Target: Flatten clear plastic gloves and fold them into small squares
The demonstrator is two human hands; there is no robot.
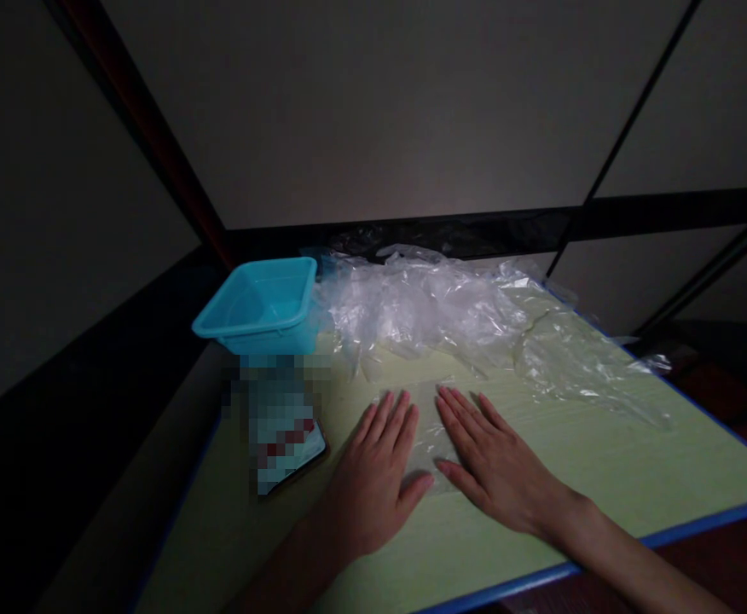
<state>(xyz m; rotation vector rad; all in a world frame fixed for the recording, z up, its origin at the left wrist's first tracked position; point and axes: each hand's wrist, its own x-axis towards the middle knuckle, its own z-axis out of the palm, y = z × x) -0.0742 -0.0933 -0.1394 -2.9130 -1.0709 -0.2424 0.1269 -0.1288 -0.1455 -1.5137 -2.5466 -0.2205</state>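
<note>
My left hand (373, 482) and my right hand (492, 465) both lie flat on a pale green table (604, 495), palms down, fingers stretched out. Between and under the fingertips lies a thin clear plastic sheet or bag (428, 418), pressed flat against the table. Neither hand grips anything. Behind the hands a big heap of crumpled clear plastic bags (437, 303) covers the back of the table and spreads toward the right edge.
A turquoise plastic tub (262, 307) stands at the back left corner. A phone (287, 435), partly blurred out, lies left of my left hand. The table has a blue rim (699, 529). Dark walls and rails surround it.
</note>
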